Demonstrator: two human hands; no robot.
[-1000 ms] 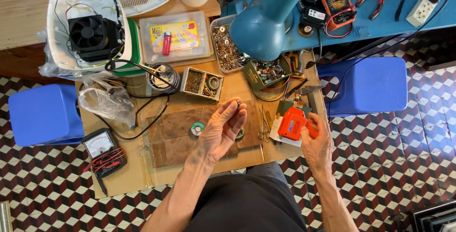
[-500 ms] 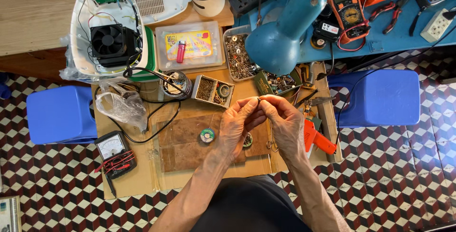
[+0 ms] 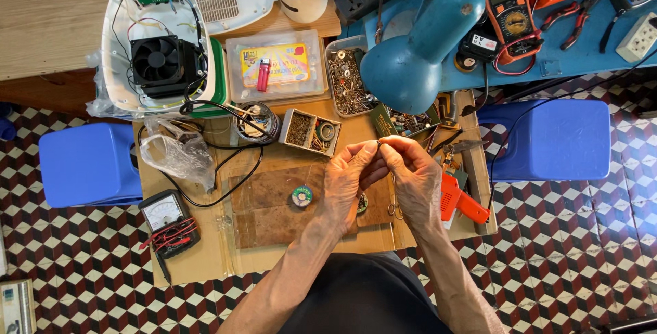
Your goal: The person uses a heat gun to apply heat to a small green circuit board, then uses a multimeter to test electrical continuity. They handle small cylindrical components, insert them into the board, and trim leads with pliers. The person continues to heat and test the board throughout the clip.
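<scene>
My left hand [image 3: 344, 185] and my right hand [image 3: 413, 178] meet fingertip to fingertip above the cardboard-covered bench. Together they pinch a small metal piece [image 3: 378, 143]; it is too small to tell what it is. A thin metal tool with loop handles [image 3: 394, 205] hangs under my right palm. A small solder spool [image 3: 301, 196] lies on the brown mat [image 3: 268, 205] just left of my left hand. An orange-red gun-shaped tool [image 3: 457, 201] lies right of my right wrist.
A blue desk lamp [image 3: 416, 55] hangs over the back of the bench, beside a tray of screws [image 3: 344, 79] and a small parts box [image 3: 308, 131]. At the left are an opened white appliance with a fan [image 3: 159, 61], a plastic bag [image 3: 179, 153] and an analog meter [image 3: 166, 213]. Blue stools [image 3: 87, 164] [image 3: 556, 139] flank the bench.
My right hand came in from beside the orange-red tool and joined my left hand. Both hands now pinch the small piece together, a little farther back on the bench.
</scene>
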